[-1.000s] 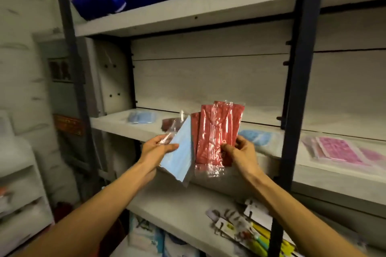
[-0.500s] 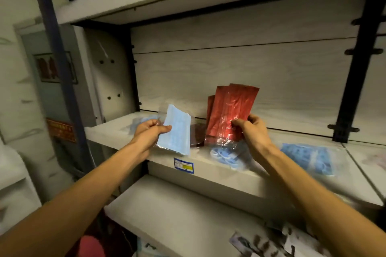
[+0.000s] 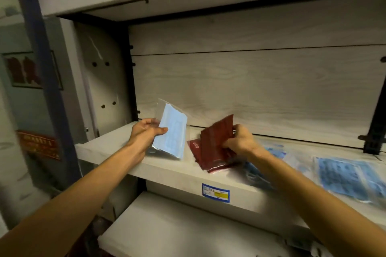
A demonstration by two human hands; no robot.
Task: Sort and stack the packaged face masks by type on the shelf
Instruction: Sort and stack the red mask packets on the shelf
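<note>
Centrally, both hands work over the middle shelf [image 3: 167, 170]. Left hand [image 3: 145, 134]: thumb and curled fingers pinch a light blue packaged mask [image 3: 172, 132], held nearly upright above the shelf's left part. Right hand [image 3: 240, 142]: fingers curled round a bunch of dark red packaged masks [image 3: 217, 131], tilted, their lower ends at a further red pack [image 3: 200, 152] lying flat on the shelf. Right of the forearm, blue masks in clear wrap [image 3: 342, 175] lie flat. Near edge: a blue-and-yellow price label [image 3: 215, 192]. A lower shelf [image 3: 167, 231] shows beneath.
</note>
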